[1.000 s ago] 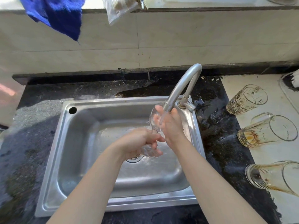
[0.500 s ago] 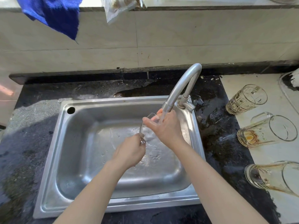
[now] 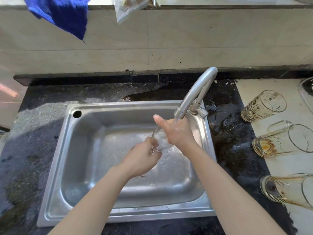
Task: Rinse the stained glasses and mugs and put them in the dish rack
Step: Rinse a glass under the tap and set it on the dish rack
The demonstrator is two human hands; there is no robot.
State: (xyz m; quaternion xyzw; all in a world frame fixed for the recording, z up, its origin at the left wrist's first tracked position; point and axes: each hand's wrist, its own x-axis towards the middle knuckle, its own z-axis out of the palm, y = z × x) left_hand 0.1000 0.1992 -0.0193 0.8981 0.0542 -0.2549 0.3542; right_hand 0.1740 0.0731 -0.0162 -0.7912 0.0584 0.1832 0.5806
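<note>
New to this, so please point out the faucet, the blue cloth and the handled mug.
faucet [image 3: 194, 92]: head view, on the curved spout.
blue cloth [image 3: 67, 14]: head view, middle of the fabric.
handled mug [image 3: 279, 141]: head view, on its glass side.

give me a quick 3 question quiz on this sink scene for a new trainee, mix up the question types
1. True or false: the left hand grips a clear drinking glass under the curved steel tap.
2. Where do the brown-stained glass vessels lie?
A) on their sides on the pale counter right of the stainless steel sink
B) inside the sink
C) upright on the window ledge
3. Fill in: ___ stained vessels wait on that counter.

Key: 1 true; 2 A; 3 three.
</note>
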